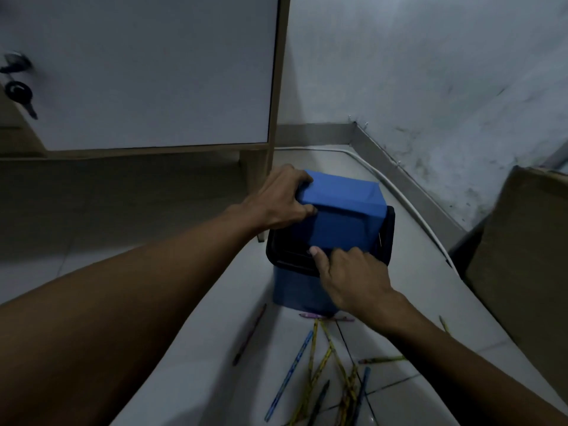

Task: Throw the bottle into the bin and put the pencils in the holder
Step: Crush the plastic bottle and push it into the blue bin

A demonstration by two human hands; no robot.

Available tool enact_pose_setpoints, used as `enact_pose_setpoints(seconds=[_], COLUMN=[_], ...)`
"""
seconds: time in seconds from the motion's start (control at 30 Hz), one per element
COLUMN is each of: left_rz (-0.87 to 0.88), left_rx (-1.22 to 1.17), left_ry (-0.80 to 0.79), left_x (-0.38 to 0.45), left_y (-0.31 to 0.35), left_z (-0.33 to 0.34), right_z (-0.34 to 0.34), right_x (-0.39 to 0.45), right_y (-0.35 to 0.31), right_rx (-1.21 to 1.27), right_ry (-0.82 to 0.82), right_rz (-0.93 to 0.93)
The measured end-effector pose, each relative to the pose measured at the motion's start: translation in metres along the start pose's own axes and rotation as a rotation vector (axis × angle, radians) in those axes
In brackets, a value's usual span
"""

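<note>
Pale floor tiles [221,348] run into a corner formed by a scuffed white wall [430,72] with a grey skirting strip along its base. At upper left stands a cabinet with a white door [147,69] framed in light wood; a key [21,93] hangs in its lock at the far left edge. A brown cardboard box [522,256] fills the right margin, and a white cable [408,207] lies along the skirting behind the bin.

Centre: a blue bin [302,295] with a black rim [272,256] stands on the tiles just beside the cabinet's leg. Its blue swing lid [344,207] is tilted up above the rim. The left hand [282,201] grips the lid's upper left corner, fingers curled over the top edge and thumb pressed against the near face. The right hand [353,275] rests at the lid's lower edge, index finger extended and touching the rim area, remaining fingers loosely curled and holding nothing.

Foreground: coloured pencils [322,373] lie scattered on the tiles, several yellow patterned ones crossing each other, with blue ones among them. One dark pencil [249,338] lies apart to the left; a pink one [325,317] lies against the bin's base. Neither the bottle nor the pencil holder can be seen from this viewpoint.
</note>
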State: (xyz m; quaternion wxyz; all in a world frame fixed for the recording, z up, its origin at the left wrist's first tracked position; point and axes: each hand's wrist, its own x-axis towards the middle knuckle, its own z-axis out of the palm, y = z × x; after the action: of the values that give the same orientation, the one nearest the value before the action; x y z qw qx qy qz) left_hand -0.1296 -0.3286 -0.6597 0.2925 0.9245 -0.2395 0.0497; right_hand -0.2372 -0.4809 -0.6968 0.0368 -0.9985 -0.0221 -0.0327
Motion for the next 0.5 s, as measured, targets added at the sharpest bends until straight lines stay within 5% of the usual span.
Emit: enact_pose_setpoints(seconds=[0.27, 0.5], left_rz=[-0.009, -0.026], left_rx=[0.01, 0.033], left_ry=[-0.07, -0.117], left_x=[-0.004, -0.001], left_y=[0.002, 0.008], left_z=[-0.002, -0.007], right_z=[-0.001, 0.003], right_x=[-0.001, -0.007], right_y=[0.017, 0.026], right_rx=[-0.13, -0.134], right_ry=[0.27, 0.249], right_rz=[-0.088, -0.214])
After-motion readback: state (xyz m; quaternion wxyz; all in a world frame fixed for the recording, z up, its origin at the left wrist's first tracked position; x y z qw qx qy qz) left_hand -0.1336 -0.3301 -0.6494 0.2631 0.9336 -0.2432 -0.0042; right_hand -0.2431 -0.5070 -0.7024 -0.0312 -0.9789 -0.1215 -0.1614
